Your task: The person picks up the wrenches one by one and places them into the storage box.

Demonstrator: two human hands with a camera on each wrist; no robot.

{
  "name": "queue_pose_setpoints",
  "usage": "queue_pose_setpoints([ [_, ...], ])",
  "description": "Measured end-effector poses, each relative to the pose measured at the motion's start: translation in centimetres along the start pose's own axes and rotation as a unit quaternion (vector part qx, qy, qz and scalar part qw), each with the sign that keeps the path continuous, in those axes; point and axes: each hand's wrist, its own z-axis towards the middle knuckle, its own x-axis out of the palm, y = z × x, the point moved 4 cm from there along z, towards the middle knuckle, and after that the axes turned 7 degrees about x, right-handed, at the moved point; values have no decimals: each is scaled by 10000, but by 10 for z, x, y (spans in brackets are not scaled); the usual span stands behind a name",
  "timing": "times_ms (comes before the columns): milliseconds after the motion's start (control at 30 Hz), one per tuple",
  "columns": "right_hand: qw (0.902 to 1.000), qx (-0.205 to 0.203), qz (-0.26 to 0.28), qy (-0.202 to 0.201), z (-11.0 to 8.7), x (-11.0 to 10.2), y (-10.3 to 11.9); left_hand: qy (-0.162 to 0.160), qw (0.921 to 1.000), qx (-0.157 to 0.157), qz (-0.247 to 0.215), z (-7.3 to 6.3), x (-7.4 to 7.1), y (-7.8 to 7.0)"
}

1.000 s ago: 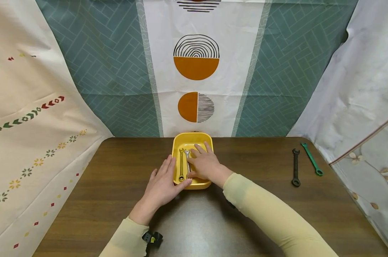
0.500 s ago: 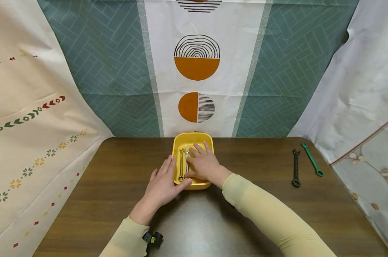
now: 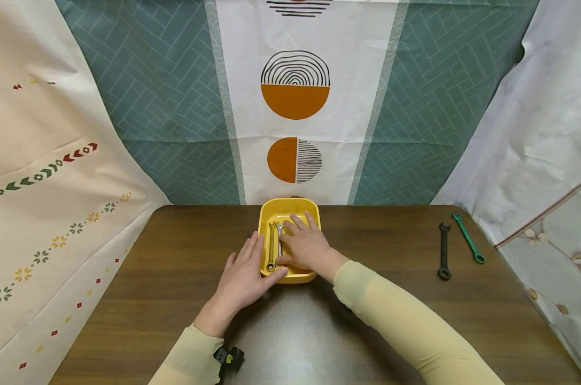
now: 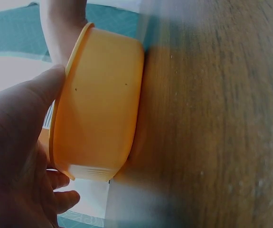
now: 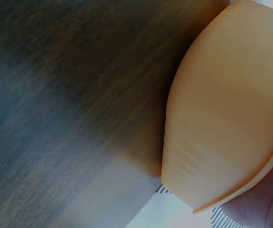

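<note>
In the head view a yellow plastic tub (image 3: 294, 279) stands at the back middle of the table. Inside, a gold-coloured wrench (image 3: 271, 247) lies lengthwise on the left, and a silver wrench (image 3: 280, 243) lies close beside it, partly covered by my right hand (image 3: 306, 248). That hand reaches in over the right rim with spread fingers, its thumb and index finger at the silver wrench's side. My left hand (image 3: 242, 278) rests on the tub's front left corner, fingers straight along the left rim and thumb over the front rim. The right wrist view shows mostly the tub's outer wall (image 5: 231, 104).
On the right of the wooden table (image 3: 175, 256) lie a black wrench (image 3: 443, 251) and a green wrench (image 3: 469, 239), apart from each other. A patterned cloth (image 3: 184, 107) hangs behind the table's back edge, with pale cloths at both sides.
The silver wrench has shifted slightly left, closer to the gold-coloured wrench, with my right thumb and index finger moving along. My left hand and the tub have stayed in place.
</note>
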Motion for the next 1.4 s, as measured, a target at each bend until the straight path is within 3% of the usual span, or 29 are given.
queue_pose_setpoints([
  [533,9976,206,155,-642,-4,-6,-4,35,10000,6,4,0,0,-1],
  [1400,9939,404,19,-1024,-16,-8,-18,-45,10000,20,21,-1,0,-1],
])
